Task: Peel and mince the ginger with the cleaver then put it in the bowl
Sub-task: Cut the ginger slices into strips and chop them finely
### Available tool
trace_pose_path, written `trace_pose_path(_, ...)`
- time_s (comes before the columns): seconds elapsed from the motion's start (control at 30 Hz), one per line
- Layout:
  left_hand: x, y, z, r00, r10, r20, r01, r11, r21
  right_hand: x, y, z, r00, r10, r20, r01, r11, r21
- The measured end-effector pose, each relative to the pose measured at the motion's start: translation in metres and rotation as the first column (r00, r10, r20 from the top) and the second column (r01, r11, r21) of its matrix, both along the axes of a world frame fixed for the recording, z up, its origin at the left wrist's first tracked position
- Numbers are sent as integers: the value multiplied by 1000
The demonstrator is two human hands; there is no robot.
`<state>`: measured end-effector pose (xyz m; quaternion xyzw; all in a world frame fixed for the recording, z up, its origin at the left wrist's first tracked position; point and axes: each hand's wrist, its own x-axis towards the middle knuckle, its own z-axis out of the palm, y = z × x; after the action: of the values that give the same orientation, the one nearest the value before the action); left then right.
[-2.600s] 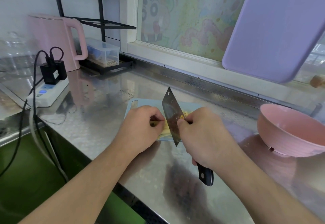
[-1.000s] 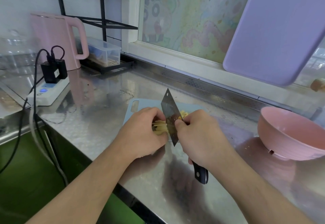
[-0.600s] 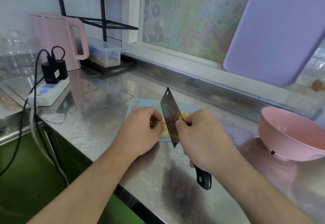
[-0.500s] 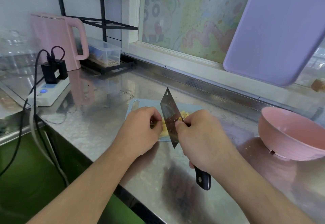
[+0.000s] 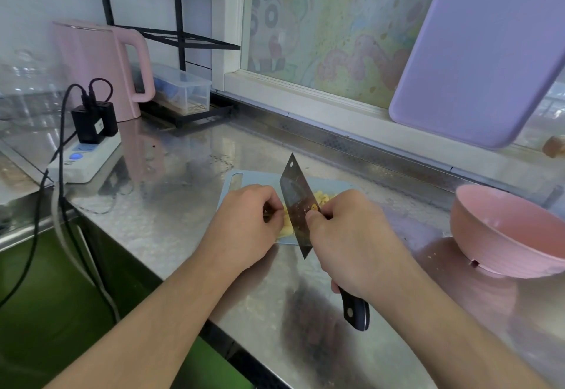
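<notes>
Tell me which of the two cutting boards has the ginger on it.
The small pale blue cutting board lying flat on the steel counter, under both hands. The large lilac board stands propped against the window, bare.

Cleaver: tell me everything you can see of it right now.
The cleaver has a broad rectangular dark steel blade with a hole near its far top corner and a black riveted handle. It stands on edge over the blue cutting board, flecked with ginger bits. The right hand grips it, thumb on the blade. The left hand holds ginger beside it.
</notes>
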<state>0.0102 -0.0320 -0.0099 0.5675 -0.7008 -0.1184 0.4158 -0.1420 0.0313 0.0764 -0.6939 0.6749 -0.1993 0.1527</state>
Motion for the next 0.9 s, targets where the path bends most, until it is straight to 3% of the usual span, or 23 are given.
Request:
trace_pose_path(0.2,-1,-1,-1,1000,-5,23,5,1000,-15,4,3,5,992,77,-96,-73,996,48)
trace_pose_path(0.33,-1,-1,-1,1000,-3,21,3,1000,-10,7,-3,5,995,58,-77,-51,994,92)
trace_pose_path(0.57,-1,0,0,1000,1,27,-1,1000,2,6,-18,-5,997,-16,79,7,994,113)
trace_pose_path(0.73,-2,1,2,1000,14,23,-14,1000,14,8,-19,-15,998,11,63,-13,999,32)
trace_pose_path(0.9,-2,1,3,1000,12,-1,-12,1000,23,3,-18,-20,985,-24,171,21,1000,20)
